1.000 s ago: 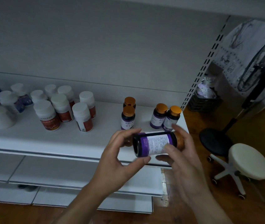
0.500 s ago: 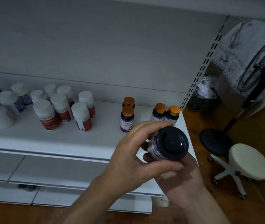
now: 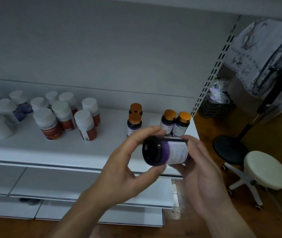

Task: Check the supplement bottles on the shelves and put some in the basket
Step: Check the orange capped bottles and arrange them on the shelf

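Head view: the bottle (image 3: 167, 151) is in the lower centre of the frame, held in the air in front of the shelf (image 3: 102, 150) edge, between both hands. It lies on its side with its long axis running roughly left to right. Its dark base is turned to the left and partly toward the camera, and its white-and-purple label faces up. The cap end is hidden behind the right hand (image 3: 203, 172), whose fingers curl over that end with the palm under it. The left hand (image 3: 124, 169) pinches the base end, thumb below and fingers above. Both hands touch the bottle, so either could carry it off, though the right seems to have the fuller grip.

Four orange-capped bottles (image 3: 175, 122) stand just behind it on the shelf, and white-capped ones (image 3: 64, 115) stand in the left of the frame. A dark crate (image 3: 215, 107) sits on the floor at the right. Whether it is the basket I cannot tell.

Half a second ago the base pointed straight at the camera and hid the label. A second ago the bottle lay crosswise with its orange cap showing at the right. It has now swung back toward crosswise, so the check is probably still under way.
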A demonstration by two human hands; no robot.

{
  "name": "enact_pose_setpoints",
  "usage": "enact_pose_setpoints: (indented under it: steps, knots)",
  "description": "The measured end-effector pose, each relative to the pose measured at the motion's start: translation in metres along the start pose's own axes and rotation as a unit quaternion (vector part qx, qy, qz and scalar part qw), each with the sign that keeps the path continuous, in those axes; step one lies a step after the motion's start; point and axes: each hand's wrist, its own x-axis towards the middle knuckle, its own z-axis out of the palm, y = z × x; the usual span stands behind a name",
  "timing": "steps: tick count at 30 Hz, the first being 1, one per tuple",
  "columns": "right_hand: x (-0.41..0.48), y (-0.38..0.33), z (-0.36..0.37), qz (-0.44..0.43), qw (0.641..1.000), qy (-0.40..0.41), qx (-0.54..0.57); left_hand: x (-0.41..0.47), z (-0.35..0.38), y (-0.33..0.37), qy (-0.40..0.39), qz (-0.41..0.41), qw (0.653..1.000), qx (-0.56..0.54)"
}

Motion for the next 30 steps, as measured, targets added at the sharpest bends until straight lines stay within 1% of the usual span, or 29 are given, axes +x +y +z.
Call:
enact_pose_setpoints:
  steps: [1, 2, 3, 4, 6, 9, 12, 16, 18, 22, 24, 27, 29, 30]
  knots:
    - [-0.011, 0.006, -0.012, -0.039, 0.998, -0.052, 0.01, -0.003, -0.003, -0.005, -0.008, -0.004, 1.0, 0.012]
    - [-0.022, 0.007, -0.012, -0.047, 0.998, -0.04, 0.018, -0.005, -0.005, -0.01, -0.015, -0.006, 1.0, 0.022]
    - [-0.016, 0.002, -0.021, -0.081, 0.996, -0.019, -0.03, -0.007, -0.006, -0.014, -0.018, -0.011, 1.0, 0.023]
    - [-0.017, 0.005, -0.02, -0.106, 0.992, -0.034, -0.05, -0.009, -0.006, -0.017, -0.016, -0.021, 1.0, 0.016]
    - [-0.023, 0.014, -0.011, -0.119, 0.989, -0.075, -0.049, -0.012, -0.005, -0.02, -0.009, -0.041, 0.999, -0.01]
    - [-0.016, 0.014, -0.022, -0.116, 0.988, -0.092, -0.051, -0.015, -0.006, -0.022, -0.004, -0.069, 0.996, -0.062]
    - [-0.013, 0.015, -0.026, -0.127, 0.976, -0.142, -0.101, -0.015, -0.008, -0.024, -0.002, -0.108, 0.988, -0.109]
    - [-0.007, 0.016, -0.033, -0.16, 0.946, -0.198, -0.201, -0.016, -0.01, -0.021, -0.017, -0.175, 0.974, -0.14]
    - [-0.006, 0.017, -0.035, -0.158, 0.943, -0.194, -0.221, -0.016, -0.011, -0.02, -0.031, -0.195, 0.97, -0.143]
    - [-0.009, 0.015, -0.033, -0.09, 0.972, -0.13, -0.176, -0.014, -0.014, -0.018, -0.031, -0.215, 0.967, -0.134]
    - [-0.01, 0.015, -0.03, -0.07, 0.98, -0.102, -0.158, -0.012, -0.013, -0.017, -0.04, -0.201, 0.971, -0.123]
    - [-0.01, 0.014, -0.026, -0.06, 0.98, -0.081, -0.17, -0.011, -0.01, -0.017, -0.053, -0.152, 0.98, -0.121]
    - [-0.01, 0.014, -0.028, -0.055, 0.979, -0.088, -0.173, -0.01, -0.009, -0.018, -0.039, -0.139, 0.982, -0.122]
    - [-0.011, 0.013, -0.029, -0.054, 0.978, -0.108, -0.171, -0.01, -0.009, -0.018, -0.032, -0.142, 0.982, -0.124]
